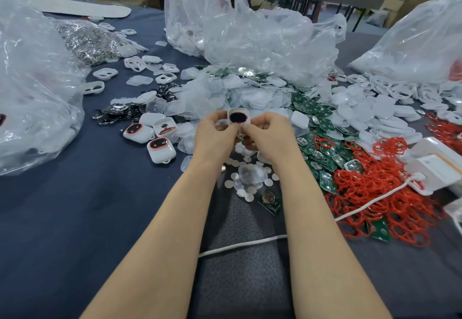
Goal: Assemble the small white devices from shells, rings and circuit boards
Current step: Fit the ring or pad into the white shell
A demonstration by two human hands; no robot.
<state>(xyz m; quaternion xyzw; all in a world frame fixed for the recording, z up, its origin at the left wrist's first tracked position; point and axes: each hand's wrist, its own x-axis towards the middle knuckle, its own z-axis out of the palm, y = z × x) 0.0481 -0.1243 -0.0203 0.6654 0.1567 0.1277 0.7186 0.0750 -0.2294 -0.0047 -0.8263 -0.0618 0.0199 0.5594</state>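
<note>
Both hands hold one small white shell (pixel 238 116) upright above the table's middle; a dark round part edged in red shows in its opening. My left hand (pixel 214 132) grips its left side, my right hand (pixel 268 132) pinches its right side and lower edge. Three assembled white devices (pixel 150 135) with red rings lie just left of my hands. Red rings (pixel 370 188) are heaped at the right, green circuit boards (pixel 322 148) beside them. White shells (pixel 390 109) are piled at the far right.
Big clear plastic bags stand at the left (pixel 32 94), centre back (pixel 250 36) and right (pixel 420 44). Clear plastic covers (pixel 212 94) are heaped ahead, small white discs (pixel 247 178) lie under my wrists. A white cord (pixel 250 243) crosses the dark cloth. White boxes (pixel 435 166) sit at the right.
</note>
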